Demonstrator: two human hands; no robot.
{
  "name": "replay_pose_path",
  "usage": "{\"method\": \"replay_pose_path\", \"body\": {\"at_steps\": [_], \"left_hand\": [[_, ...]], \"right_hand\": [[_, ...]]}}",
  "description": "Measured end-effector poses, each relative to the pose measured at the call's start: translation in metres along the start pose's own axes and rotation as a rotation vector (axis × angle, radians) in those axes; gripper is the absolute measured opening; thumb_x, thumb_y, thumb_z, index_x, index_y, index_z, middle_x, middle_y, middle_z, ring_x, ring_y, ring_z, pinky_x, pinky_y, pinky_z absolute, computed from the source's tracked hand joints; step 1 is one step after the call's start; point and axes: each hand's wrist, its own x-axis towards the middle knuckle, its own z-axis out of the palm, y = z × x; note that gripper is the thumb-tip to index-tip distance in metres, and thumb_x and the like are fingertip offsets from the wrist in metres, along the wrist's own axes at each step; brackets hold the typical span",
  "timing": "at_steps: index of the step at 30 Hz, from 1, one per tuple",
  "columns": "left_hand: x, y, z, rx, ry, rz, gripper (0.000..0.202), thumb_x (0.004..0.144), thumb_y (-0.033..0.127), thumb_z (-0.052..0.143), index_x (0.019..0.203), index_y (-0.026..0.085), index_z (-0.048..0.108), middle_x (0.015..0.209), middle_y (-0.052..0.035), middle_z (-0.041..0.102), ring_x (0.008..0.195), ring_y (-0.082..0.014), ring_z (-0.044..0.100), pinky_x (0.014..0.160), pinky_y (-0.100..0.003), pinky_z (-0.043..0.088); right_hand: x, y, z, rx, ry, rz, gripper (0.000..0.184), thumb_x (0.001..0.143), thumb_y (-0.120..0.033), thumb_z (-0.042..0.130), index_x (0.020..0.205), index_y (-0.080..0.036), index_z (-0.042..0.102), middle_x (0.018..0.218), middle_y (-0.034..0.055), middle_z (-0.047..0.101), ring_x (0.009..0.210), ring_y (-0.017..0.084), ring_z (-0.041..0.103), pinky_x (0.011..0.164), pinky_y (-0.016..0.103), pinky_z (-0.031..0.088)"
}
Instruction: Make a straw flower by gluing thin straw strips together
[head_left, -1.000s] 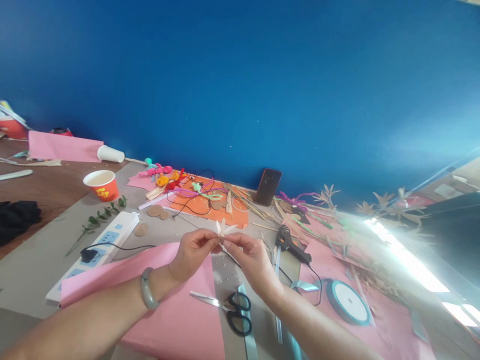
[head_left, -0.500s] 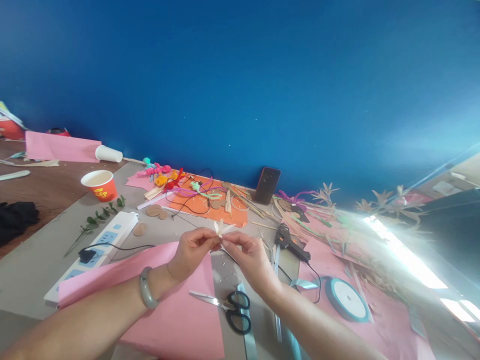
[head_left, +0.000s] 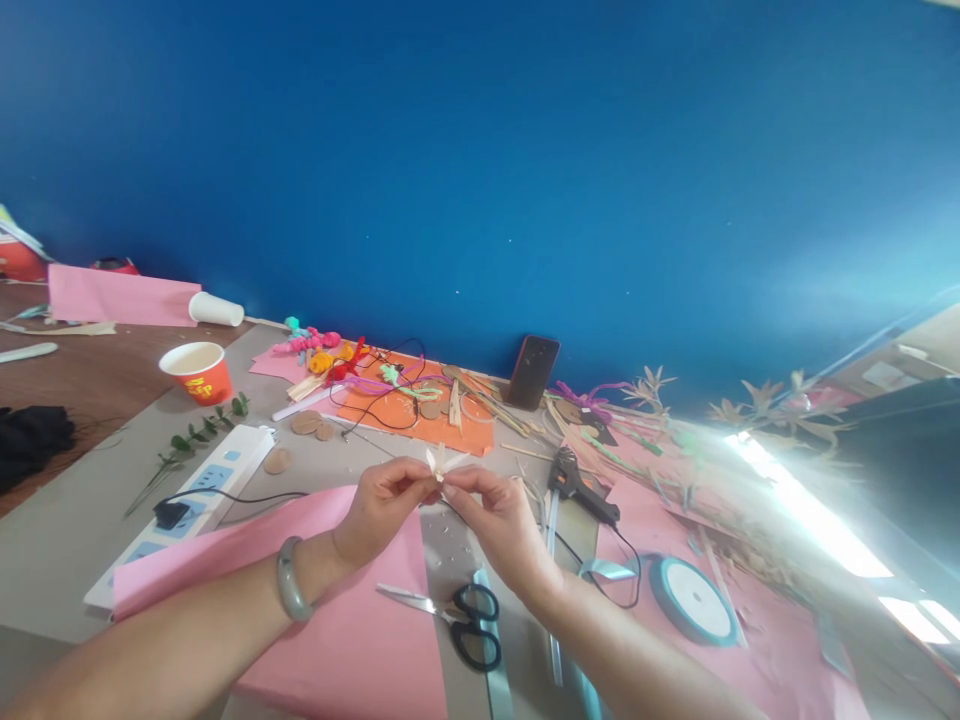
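Observation:
A small pale flower with pointed, straw-coloured petals [head_left: 440, 462] stands up between my fingertips. My left hand [head_left: 386, 503] pinches its base from one side, a grey-green bangle on the wrist. From the other side my right hand [head_left: 500, 520] pinches the same base, thumb and forefinger together. The fingers cover the lower end of the flower. Below the hands lie scissors [head_left: 472, 640] with black handles, blades parted and pointing left, partly over pink paper [head_left: 360, 640] and a light blue ribbon strip [head_left: 496, 685].
A black glue gun [head_left: 581, 490] and a roll of blue ribbon [head_left: 694, 600] lie to the right. To the left are a white power strip [head_left: 202, 515], a leafy sprig [head_left: 187, 445] and a red paper cup [head_left: 199, 375]. A phone [head_left: 533, 372] leans against the blue wall.
Both hands keep their pinch on the flower and have barely moved. The whole view has shifted very slightly.

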Motion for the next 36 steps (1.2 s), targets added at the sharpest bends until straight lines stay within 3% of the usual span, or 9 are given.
{"method": "replay_pose_path", "body": {"at_steps": [27,36], "left_hand": [[-0.001,0.003,0.0001,0.071,-0.025,0.017,0.014,0.082,0.027,0.064,0.075,0.015,0.065,0.072,-0.0025,0.06,0.07,-0.0144,0.06,0.068,-0.028,0.053],[-0.0012,0.0057,0.0007,0.104,-0.037,0.012,0.014,0.083,0.026,0.063,0.075,0.014,0.064,0.071,-0.0026,0.06,0.069,-0.0136,0.059,0.068,-0.027,0.051]], "right_hand": [[-0.0025,-0.0029,-0.0002,0.001,-0.001,-0.025,0.01,0.078,-0.026,0.065,0.076,-0.021,0.072,0.076,0.0043,0.072,0.081,0.021,0.067,0.081,0.036,0.051],[-0.0028,-0.0014,-0.001,-0.019,-0.014,-0.001,0.013,0.079,-0.028,0.064,0.078,-0.02,0.074,0.085,0.0072,0.074,0.085,0.022,0.067,0.084,0.037,0.05]]}}
